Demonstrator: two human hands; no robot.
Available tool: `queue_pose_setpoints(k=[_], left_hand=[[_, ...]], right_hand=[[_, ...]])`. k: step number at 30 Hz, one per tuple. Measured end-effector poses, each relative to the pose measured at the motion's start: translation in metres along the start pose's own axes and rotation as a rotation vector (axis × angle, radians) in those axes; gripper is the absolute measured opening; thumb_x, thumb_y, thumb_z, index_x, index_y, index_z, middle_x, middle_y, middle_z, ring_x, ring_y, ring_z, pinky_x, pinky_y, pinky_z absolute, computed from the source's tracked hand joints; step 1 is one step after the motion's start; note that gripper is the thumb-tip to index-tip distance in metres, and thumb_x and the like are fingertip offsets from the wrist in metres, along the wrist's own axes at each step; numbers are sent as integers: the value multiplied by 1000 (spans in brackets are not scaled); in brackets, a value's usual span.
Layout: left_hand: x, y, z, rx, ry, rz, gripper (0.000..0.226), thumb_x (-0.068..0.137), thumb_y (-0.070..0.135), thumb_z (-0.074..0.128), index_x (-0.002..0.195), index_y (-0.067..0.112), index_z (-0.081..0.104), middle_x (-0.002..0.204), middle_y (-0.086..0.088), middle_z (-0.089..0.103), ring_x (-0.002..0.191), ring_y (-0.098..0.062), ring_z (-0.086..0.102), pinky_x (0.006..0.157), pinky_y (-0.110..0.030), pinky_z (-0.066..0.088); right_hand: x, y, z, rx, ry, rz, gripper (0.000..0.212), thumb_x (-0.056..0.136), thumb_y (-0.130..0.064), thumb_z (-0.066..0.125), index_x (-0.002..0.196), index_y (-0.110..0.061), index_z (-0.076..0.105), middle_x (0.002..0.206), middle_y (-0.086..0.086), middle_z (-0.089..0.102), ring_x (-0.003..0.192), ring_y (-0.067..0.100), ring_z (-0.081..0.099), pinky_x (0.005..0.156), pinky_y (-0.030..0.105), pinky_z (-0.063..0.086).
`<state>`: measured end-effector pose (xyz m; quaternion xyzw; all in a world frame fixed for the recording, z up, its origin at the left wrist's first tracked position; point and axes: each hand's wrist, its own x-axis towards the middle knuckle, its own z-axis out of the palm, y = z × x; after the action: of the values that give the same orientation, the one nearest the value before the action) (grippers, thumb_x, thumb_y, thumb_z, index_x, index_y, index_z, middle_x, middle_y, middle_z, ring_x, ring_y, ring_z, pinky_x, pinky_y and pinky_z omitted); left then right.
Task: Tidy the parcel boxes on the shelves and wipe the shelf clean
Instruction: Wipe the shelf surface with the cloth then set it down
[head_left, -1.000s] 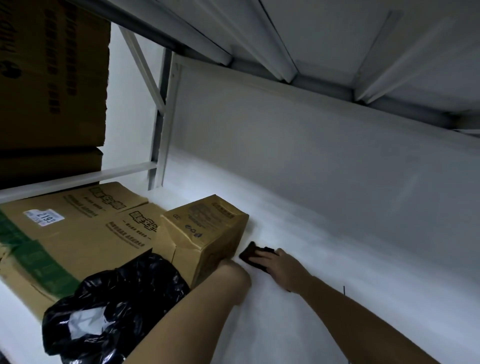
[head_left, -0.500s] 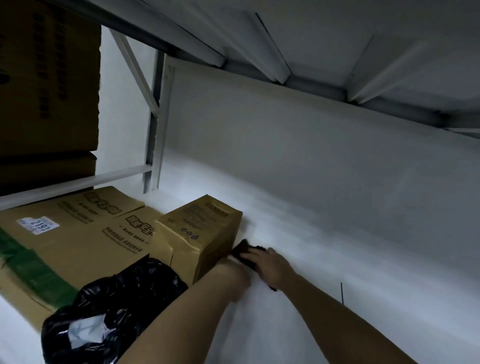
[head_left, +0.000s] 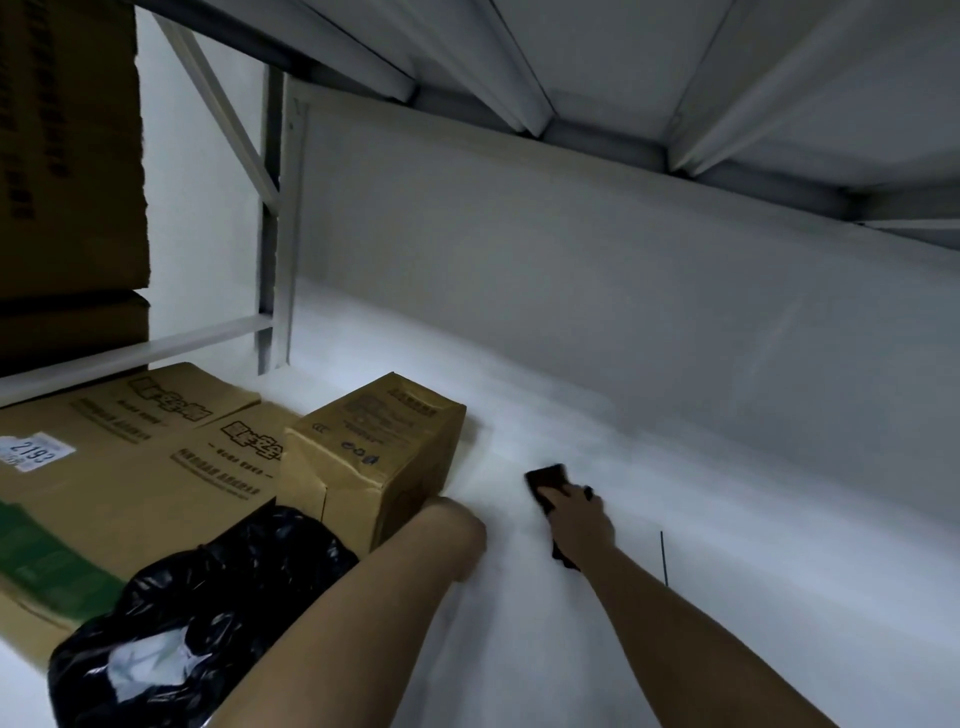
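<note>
My right hand (head_left: 579, 519) lies flat on a dark cloth (head_left: 545, 478) and presses it onto the white shelf board (head_left: 727, 519), to the right of the boxes. A small brown parcel box (head_left: 379, 457) stands upright on the shelf. My left hand (head_left: 454, 527) is against that box's lower right side, and its fingers are hidden. Left of it lies a large flat cardboard box (head_left: 130, 467) with a white label and green tape. A black plastic parcel bag (head_left: 197, 623) rests on its near end.
Dark cardboard boxes (head_left: 67, 156) sit on the higher shelf at the left. A grey upright and diagonal brace (head_left: 270, 218) stand at the back left corner. The white back wall (head_left: 623, 286) and the ribbed underside of the shelf above (head_left: 675, 62) close in the bay.
My right hand has slid the cloth to the right, away from the small box. My left hand stays at the box's side.
</note>
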<state>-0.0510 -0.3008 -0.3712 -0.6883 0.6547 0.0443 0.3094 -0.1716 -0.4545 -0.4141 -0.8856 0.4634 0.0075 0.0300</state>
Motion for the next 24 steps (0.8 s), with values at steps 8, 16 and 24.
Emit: queue_pose_setpoints(k=[8, 16, 24], left_hand=[[-11, 8, -13, -172, 19, -61, 59, 97, 19, 50, 151, 16, 26, 152, -7, 29, 134, -28, 36, 106, -39, 35], [6, 6, 4, -143, -47, -67, 53, 95, 25, 51, 145, 16, 38, 146, -7, 40, 127, -28, 45, 101, -41, 42], [7, 7, 4, -93, -30, -64, 49, 94, 24, 51, 141, 14, 42, 139, -7, 46, 120, -29, 49, 95, -39, 45]], right_hand=[[1, -74, -4, 91, -96, -205, 58, 96, -7, 42, 150, -14, 23, 154, 13, 22, 140, 39, 20, 115, 44, 18], [-2, -27, -13, -60, -88, 56, 53, 99, -10, 31, 149, -27, 26, 155, 8, 21, 138, 40, 20, 103, 43, 40], [6, -43, -17, -21, -73, 118, 52, 97, -11, 40, 146, -5, 25, 149, 18, 31, 136, 37, 31, 112, 46, 23]])
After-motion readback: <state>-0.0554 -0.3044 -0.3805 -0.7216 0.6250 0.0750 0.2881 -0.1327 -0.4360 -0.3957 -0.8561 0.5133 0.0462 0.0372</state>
